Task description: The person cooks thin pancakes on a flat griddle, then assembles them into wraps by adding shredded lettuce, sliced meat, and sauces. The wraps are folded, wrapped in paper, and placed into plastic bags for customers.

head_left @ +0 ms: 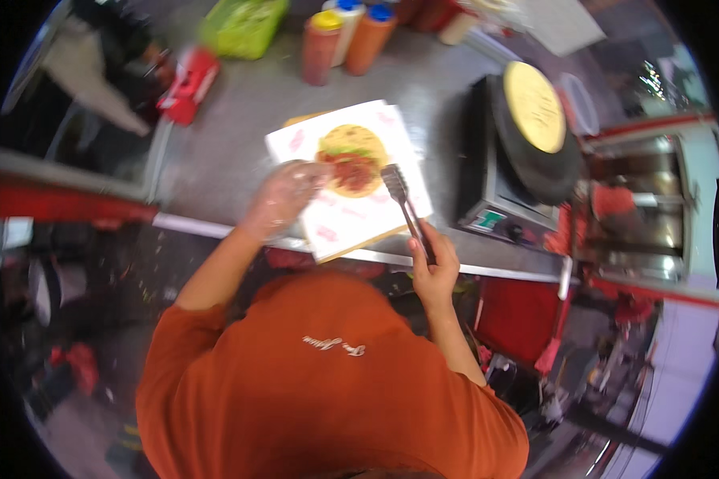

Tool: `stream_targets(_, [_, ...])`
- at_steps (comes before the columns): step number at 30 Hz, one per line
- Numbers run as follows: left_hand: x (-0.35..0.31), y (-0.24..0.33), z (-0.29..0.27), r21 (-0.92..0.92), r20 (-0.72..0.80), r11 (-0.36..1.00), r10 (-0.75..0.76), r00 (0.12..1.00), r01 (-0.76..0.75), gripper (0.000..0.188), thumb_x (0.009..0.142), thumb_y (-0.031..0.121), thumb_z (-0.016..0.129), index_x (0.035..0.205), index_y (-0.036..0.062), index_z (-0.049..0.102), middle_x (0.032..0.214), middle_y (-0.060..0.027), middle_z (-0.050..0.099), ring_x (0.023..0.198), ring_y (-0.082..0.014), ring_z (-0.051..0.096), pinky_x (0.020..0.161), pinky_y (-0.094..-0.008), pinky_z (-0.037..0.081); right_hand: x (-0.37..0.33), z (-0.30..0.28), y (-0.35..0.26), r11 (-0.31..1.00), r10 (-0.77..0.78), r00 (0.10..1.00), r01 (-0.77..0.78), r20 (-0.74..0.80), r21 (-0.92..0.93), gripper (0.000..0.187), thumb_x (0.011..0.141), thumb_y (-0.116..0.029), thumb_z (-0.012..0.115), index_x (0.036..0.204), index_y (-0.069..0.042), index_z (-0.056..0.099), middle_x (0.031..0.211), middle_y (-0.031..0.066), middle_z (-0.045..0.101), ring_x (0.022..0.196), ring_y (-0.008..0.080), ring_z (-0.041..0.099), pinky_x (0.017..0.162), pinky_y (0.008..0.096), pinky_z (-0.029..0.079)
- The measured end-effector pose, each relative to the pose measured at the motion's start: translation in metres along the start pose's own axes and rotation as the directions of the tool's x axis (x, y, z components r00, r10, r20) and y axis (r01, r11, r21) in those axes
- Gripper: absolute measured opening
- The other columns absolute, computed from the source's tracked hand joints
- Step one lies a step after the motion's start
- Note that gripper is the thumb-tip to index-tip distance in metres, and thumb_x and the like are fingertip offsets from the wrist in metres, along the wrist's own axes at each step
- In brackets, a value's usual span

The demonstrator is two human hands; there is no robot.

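A round flatbread (361, 137) lies on white printed paper (347, 219), topped with dark reddish meat (355, 172) and some green leaf. My left hand (291, 191), in a clear plastic glove, is at the flatbread's left edge with its fingertips by the filling. Its fingers are bent together; whatever they pinch is hidden. In my right hand (434, 259) are metal tongs (408, 209), gripped by the handles. The tips of the tongs point away from me, just right of the flatbread, over the paper.
To the right, a black round griddle (527, 164) holds another flatbread (534, 107). Sauce bottles (321, 49) and a green basket (244, 28) stand at the back of the metal counter (232, 152). A red object (188, 85) sits back left; metal pots (651, 207) stand far right.
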State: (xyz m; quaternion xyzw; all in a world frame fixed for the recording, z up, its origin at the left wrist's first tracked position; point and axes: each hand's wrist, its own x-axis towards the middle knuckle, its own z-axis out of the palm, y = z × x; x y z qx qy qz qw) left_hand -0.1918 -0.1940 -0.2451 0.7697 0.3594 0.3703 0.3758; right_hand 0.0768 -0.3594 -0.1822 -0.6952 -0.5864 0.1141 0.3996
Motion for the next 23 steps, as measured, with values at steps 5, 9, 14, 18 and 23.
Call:
stream_targets(5, [0.011,-0.013,0.0,-0.109,0.021,0.976,-0.19,0.982,0.191,0.025,0.104,0.019,0.067,0.118,-0.0003,0.072,0.109,-0.0153,0.073,0.102,-0.0259,0.07,0.095,-0.0367,0.054,0.063,-0.111,0.058,1.0,0.013,0.973,-0.014,-0.231,0.0,0.028,0.098,-0.019,0.076,0.122,-0.004,0.076,0.089,0.0071,0.072,0.076,0.0156,0.066,0.067,0.0282,0.05])
stream_targets(9, [0.004,-0.03,0.011,-0.255,-0.041,0.913,-0.338,0.94,0.317,0.024,0.103,0.014,0.069,0.12,-0.0023,0.069,0.109,-0.008,0.073,0.101,-0.0151,0.067,0.091,-0.0306,0.054,0.155,-0.261,0.1,0.866,0.5,0.842,-0.484,-0.204,0.126,0.034,0.105,-0.039,0.064,0.104,-0.007,0.077,0.075,0.0021,0.068,0.054,0.0063,0.053,0.046,0.0258,0.039])
stream_targets(14, [0.003,-0.039,0.019,-0.255,-0.117,0.87,-0.46,0.88,0.421,0.026,0.102,0.012,0.07,0.123,-0.003,0.068,0.111,-0.0046,0.073,0.098,-0.0116,0.065,0.089,-0.0289,0.054,0.232,-0.307,0.175,0.755,0.616,0.748,-0.65,0.247,0.084,0.034,0.103,-0.034,0.066,0.091,-0.004,0.075,0.073,0.0006,0.067,0.05,0.0061,0.05,0.042,0.0266,0.035])
stream_targets(18, [0.003,-0.036,0.012,-0.086,-0.195,0.908,-0.419,0.887,0.411,0.028,0.103,0.018,0.069,0.124,-0.0014,0.068,0.112,-0.0072,0.073,0.104,-0.0139,0.067,0.095,-0.0305,0.055,0.229,-0.351,0.217,0.812,0.504,0.805,-0.565,0.312,0.147,0.026,0.102,-0.03,0.069,0.092,-0.006,0.075,0.069,-0.0004,0.067,0.049,0.0054,0.051,0.042,0.0236,0.035])
stream_targets(23, [0.021,-0.017,0.009,-0.492,-0.234,0.786,-0.535,0.812,0.376,0.045,0.102,0.028,0.072,0.137,0.0024,0.061,0.135,-0.009,0.065,0.124,-0.0195,0.061,0.11,-0.0341,0.047,0.226,-0.39,0.292,0.88,0.461,0.887,-0.451,-0.039,0.145,0.024,0.103,-0.029,0.067,0.101,-0.007,0.077,0.078,-0.002,0.07,0.059,0.0074,0.059,0.05,0.0237,0.043])
